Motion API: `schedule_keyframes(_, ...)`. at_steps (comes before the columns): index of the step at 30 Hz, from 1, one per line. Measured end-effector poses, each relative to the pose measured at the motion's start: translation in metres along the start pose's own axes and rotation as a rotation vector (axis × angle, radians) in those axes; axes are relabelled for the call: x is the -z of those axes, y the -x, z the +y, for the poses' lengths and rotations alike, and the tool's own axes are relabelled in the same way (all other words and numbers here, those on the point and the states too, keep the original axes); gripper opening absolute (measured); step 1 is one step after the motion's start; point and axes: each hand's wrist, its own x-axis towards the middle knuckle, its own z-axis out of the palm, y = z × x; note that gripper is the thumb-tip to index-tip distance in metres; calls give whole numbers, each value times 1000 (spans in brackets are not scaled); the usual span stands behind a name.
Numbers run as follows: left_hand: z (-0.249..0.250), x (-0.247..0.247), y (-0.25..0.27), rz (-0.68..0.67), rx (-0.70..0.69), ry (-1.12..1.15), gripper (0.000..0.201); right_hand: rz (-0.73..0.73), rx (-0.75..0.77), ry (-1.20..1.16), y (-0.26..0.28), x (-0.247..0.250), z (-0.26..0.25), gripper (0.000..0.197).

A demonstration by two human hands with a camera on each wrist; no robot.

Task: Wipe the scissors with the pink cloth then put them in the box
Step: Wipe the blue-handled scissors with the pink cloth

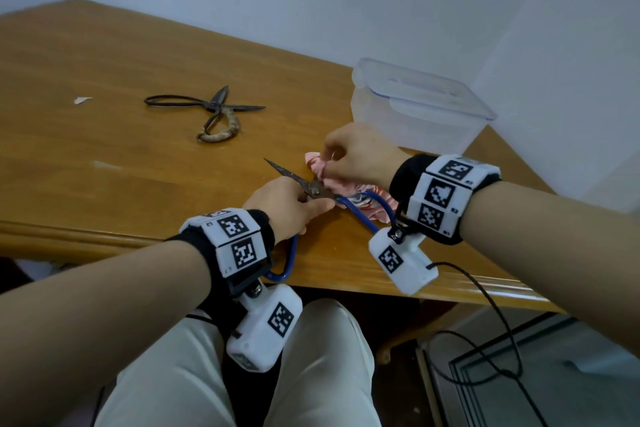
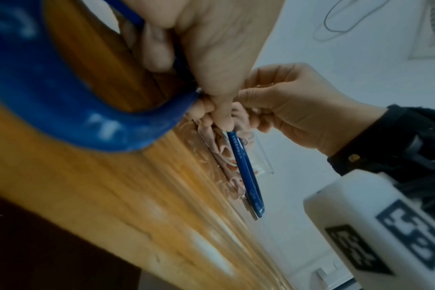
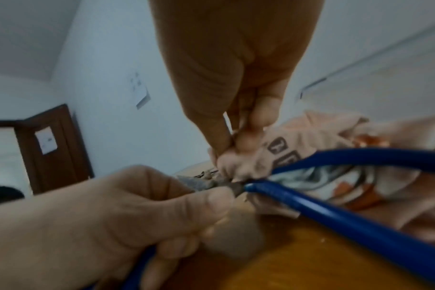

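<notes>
White walls, brown wood table (image 1: 104,55) w/ rounded front edge.

Head view: left hand (image 1: 284,206) curled round blue scissors (image 1: 313,189) at the pivot, tips pointing away, blue loops hanging past table edge. Right hand (image 1: 356,156) pinching pink cloth (image 1: 317,163) just beside blades. Clear box (image 1: 415,107) near, lid on. Old dark scissors (image 1: 207,111) well apart, lots of room btwn.

Left wrist view: blue loop (image 2: 70,109) close, fingers tight on metal.

Right wrist view: cloth (image 3: 273,157) bunched, soft, floppy. Scissors prob. stiff, sharp, rusty; best held by handles or pivot.
</notes>
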Motion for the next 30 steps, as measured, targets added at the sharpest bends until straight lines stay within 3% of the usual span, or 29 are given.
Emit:
schedule_keyframes(4, 0, 0, 1, 12, -13, -17, 45, -157, -21, -307, 4, 1, -2, 16)
schedule_keyframes(14, 1, -1, 1, 14, -28, -54, 46, -180, 40, -88, -6, 1, -6, 3)
schedule_keyframes(19, 2, -1, 2, 7, -38, -90, 47, -112, 69, 81, -13, 5, -2, 4)
schedule_keyframes(24, 1, -1, 0, -8, -22, -65, 42, -278, 123, 49, -10, 1, -4, 16)
schedule_keyframes(30, 2, 0, 1, -4, -32, -89, 44, -146, 92, 124, -16, 5, -5, 3)
